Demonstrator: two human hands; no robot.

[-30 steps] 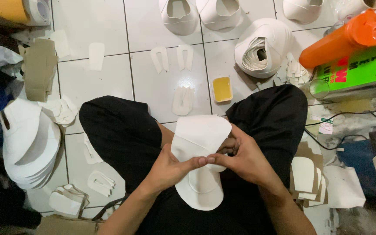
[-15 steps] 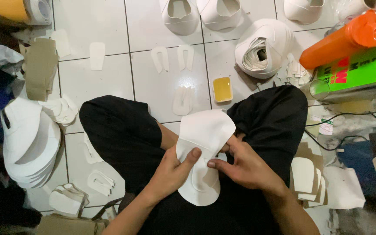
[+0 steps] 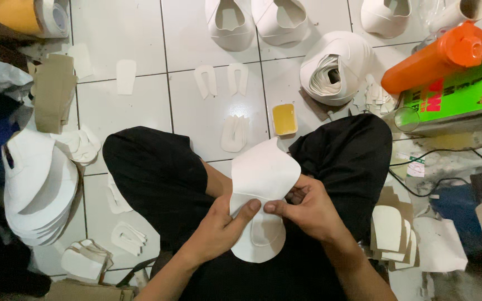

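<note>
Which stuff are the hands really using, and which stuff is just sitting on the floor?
In use:
- white cut-out piece, pinched by the left hand and the right hand over the lap

Just lying about:
- orange bottle
- small yellow tray
- roll of white pieces
- stack of white shapes
- small white cut-outs on the tile floor

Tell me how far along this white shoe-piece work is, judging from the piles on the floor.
Already done, it seems: a stack of white shaped pieces at the person's left. In hand: the left hand and right hand each have a grip on one white upper piece, thumbs pressing near its middle. Probably left: small tongue-shaped cutouts loose on the tiles, a smaller stack at the right, and a coiled bundle.
</note>
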